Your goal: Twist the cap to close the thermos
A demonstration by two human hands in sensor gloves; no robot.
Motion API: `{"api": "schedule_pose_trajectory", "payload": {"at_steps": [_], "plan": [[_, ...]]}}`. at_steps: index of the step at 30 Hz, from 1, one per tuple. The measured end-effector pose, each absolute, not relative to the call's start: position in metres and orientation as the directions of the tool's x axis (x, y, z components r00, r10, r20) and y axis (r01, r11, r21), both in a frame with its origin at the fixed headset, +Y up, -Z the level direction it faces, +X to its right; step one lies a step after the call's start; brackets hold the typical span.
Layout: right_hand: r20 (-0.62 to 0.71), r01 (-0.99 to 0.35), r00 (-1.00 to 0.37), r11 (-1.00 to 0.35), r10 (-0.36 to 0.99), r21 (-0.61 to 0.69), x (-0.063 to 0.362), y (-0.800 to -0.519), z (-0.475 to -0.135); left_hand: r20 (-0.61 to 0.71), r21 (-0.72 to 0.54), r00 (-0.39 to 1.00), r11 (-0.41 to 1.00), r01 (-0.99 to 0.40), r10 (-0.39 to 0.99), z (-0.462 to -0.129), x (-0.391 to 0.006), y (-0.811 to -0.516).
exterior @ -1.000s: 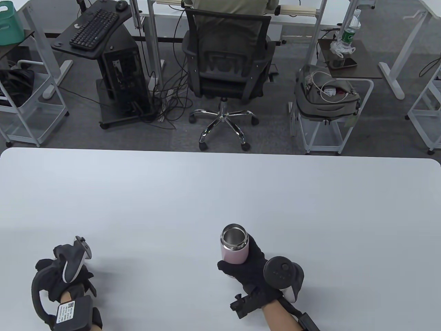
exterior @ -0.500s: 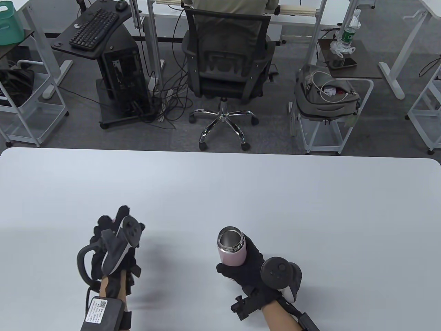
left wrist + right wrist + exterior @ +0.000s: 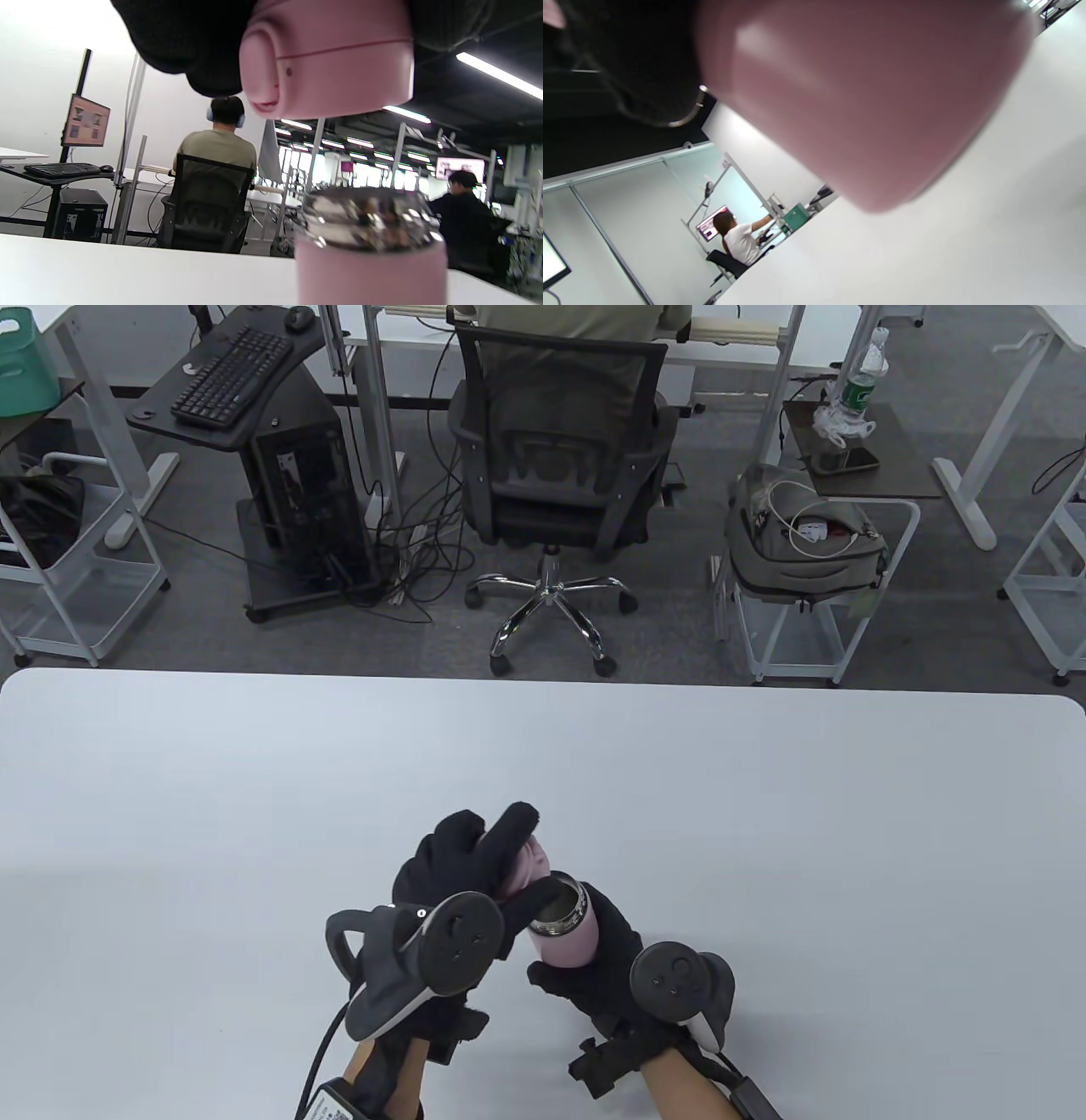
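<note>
Since a second ago the left hand (image 3: 462, 869) has swept in from the near left corner of the tabletop (image 3: 254, 780) to the middle of the near edge, carrying a pink cap (image 3: 528, 869) right up to the thermos (image 3: 564, 929); the right hand (image 3: 607, 963) and the thermos have barely shifted. That left hand grips the cap between its curled fingers (image 3: 509, 836), and the left wrist view shows the cap (image 3: 331, 59) held above the steel threaded neck (image 3: 367, 218) with a clear gap between them, so it is not yet seated. From the table view the cap sits at the far left side of the open mouth, overlapping its rim. The right hand wraps around the pink body of the thermos, fingers closed about it from the right and near side, holding it tilted slightly toward the left hand. In the right wrist view the thermos body (image 3: 865, 97) fills most of the picture, its base lifted off the white tabletop. Beyond the far edge stands a black office chair (image 3: 556, 466).
</note>
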State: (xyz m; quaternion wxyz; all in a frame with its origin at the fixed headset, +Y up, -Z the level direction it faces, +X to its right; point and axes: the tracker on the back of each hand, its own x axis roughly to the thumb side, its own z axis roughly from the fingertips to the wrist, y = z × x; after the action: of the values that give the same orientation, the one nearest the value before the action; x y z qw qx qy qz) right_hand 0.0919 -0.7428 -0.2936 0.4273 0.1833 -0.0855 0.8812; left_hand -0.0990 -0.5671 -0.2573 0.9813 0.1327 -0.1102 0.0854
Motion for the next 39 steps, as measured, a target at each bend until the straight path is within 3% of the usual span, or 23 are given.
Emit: {"api": "schedule_pose_trajectory", "payload": {"at_steps": [7,14,15,18,28,39], "plan": [[0.402,-0.769,-0.581,-0.639,0.708,0.015,0.089,-0.746,-0.294,0.237,0.195,0.971,0.979,-0.062,0.014,-0.262,-0.075,-0.586],[0.429,-0.76,-0.58,-0.65,0.692,0.021,0.09,-0.743,-0.294,0.284,0.013,0.957,0.998,-0.069,0.062,-0.266,-0.081,-0.592],[0.434,-0.759,-0.582,-0.651,0.688,0.015,0.089,-0.743,-0.294,0.284,0.067,0.957,0.995,-0.077,0.055,-0.265,-0.082,-0.592],[0.43,-0.759,-0.582,-0.651,0.69,0.018,0.088,-0.743,-0.294,0.298,0.051,0.953,0.996,-0.072,0.054,-0.266,-0.081,-0.593],[0.446,-0.76,-0.556,-0.646,0.701,0.067,0.086,-0.745,-0.294,0.475,-0.181,0.85,0.971,-0.157,0.226,-0.283,-0.088,-0.588],[0.43,-0.784,-0.524,-0.613,0.735,0.092,0.085,-0.747,-0.295,0.552,-0.13,0.805,0.976,-0.174,0.217,-0.279,-0.101,-0.593]]}}
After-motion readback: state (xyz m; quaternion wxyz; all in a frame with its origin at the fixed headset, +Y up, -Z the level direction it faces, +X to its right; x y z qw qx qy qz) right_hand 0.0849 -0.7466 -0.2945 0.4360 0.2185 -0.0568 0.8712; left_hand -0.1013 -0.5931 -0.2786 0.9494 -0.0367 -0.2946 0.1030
